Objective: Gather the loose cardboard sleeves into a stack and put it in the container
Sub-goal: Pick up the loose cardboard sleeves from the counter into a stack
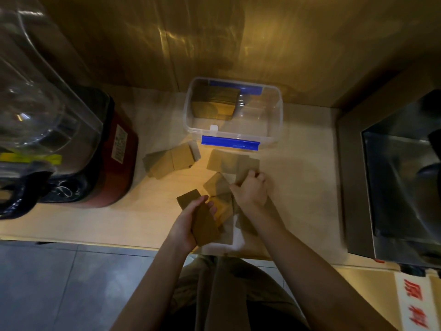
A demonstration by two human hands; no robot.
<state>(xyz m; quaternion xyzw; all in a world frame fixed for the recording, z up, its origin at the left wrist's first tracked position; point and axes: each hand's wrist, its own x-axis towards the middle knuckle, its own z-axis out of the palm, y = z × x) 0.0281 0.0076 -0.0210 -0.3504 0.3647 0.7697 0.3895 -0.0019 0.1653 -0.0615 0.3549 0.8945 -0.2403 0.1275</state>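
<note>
Two bare hands work over a pale wooden counter (pixel 298 187) scattered with flat brown cardboard sleeves. At the far left stands a blender with a clear plastic jug (pixel 35 96) on a dark red base (pixel 114 163). Just right of that base lies a loose cluster of sleeves (pixel 170 158), overlapping one another and well apart from both hands. Nearer the counter's front edge, the left hand (pixel 188 225) is closed around a gathered stack of sleeves (pixel 200 218), fingers wrapped over its long edge, the stack tilted and lifted off the surface. Behind it, against the wall, sits a clear plastic container (pixel 274 130) with blue clip handles, its lid off; a stack of sleeves (pixel 214 103) already rests in its left part. In front of the container lie more loose sleeves (pixel 226 161), fanned flat. The right hand (pixel 251 189) is pinching one sleeve (pixel 243 173) by its edge, above others spread beneath the wrist. At the far right is a stainless steel basin (pixel 401 187), blurred.
</note>
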